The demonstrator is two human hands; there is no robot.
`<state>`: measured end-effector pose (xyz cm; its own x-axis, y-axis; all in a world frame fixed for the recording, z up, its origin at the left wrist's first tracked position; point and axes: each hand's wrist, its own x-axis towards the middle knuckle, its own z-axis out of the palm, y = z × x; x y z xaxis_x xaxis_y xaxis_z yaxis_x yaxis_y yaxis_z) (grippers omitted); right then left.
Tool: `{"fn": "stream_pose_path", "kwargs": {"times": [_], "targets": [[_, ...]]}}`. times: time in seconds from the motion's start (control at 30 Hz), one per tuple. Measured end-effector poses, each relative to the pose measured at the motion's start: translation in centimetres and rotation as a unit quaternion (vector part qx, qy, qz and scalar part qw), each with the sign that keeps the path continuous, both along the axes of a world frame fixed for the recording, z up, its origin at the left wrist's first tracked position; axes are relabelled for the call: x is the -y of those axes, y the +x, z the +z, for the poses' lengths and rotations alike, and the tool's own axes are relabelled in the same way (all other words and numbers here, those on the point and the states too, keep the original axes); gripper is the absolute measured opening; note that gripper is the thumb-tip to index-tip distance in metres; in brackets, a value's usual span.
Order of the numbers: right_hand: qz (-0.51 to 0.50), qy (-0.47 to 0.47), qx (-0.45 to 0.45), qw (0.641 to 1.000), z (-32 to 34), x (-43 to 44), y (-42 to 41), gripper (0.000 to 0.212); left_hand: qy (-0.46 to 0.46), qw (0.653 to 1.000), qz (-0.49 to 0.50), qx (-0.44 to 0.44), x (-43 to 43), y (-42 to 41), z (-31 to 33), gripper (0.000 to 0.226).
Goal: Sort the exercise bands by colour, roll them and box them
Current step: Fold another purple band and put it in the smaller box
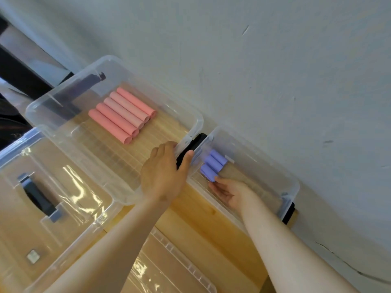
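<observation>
1. Two clear boxes stand end to end on the wooden counter (201, 225), against a pale wall (275, 70).
2. The left box (195, 119) holds five pink rolled bands (122, 115), laid side by side.
3. The right box (296, 187) holds three purple rolled bands (212, 166), bunched at its left end.
4. The left hand (163, 174) has its grip closed round the black latch (193, 144) between the boxes.
5. The right hand (230, 193) lies inside the right box, palm up, grip wide, fingertips (216, 178) touching the nearest purple roll.
6. A handled lid (74, 187) and a second lid (169, 267) lie nearer the person.
</observation>
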<state>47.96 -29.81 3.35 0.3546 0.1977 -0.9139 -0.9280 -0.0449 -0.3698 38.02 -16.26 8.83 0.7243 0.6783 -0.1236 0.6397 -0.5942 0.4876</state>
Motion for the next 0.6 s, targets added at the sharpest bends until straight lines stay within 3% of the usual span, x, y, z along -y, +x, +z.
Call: {"fn": "stream_pose_path", "kwargs": {"times": [0.27, 0.6], "targets": [[-0.005, -0.042, 0.046, 0.998, -1.2, -0.4, 0.6, 0.004, 0.0, 1.0, 0.001, -0.006, 0.0, 0.0, 0.0, 0.049], [-0.009, -0.034, 0.017, 0.999, -1.4, -1.1, 0.5, 0.006, 0.007, 1.0, -0.003, -0.006, -0.1, 0.0, -0.3, 0.049]]}}
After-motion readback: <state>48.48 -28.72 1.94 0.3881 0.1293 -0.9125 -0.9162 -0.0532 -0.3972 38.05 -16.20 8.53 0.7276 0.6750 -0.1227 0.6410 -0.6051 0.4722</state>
